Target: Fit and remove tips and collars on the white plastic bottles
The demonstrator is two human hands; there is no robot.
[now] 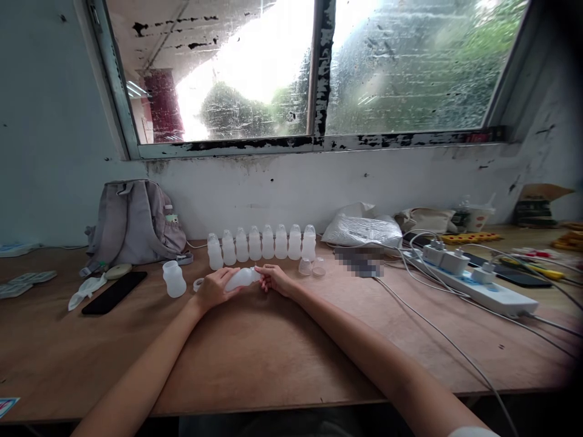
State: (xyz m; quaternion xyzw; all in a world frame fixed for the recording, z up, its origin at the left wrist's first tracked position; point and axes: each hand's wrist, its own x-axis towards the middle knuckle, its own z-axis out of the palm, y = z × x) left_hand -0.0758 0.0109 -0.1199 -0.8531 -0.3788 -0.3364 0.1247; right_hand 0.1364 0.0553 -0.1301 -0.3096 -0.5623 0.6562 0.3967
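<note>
A frosted white baby bottle (239, 278) lies tilted on its side between my hands, just above the tabletop. My left hand (213, 287) is wrapped round its body. At the bottle's top end, the fingers of my right hand (274, 280) pinch its nipple or cap; the exact part is too small to make out. A white ring (197, 284) lies beside my left hand, partly hidden by it. Left of that stands an uncapped bottle (174, 280). Behind my hands several capped bottles (268, 243) stand upright in a row. Two clear caps (305, 266) sit right of my right hand.
On the left are a grey backpack (130, 221), a black phone (115, 292) and a white crumpled wrapper (86, 291). To the right lie a silver plastic bag (363, 228), a power strip (483, 290) with plugs, and loose cables. The wooden table (273, 364) ends near my forearms.
</note>
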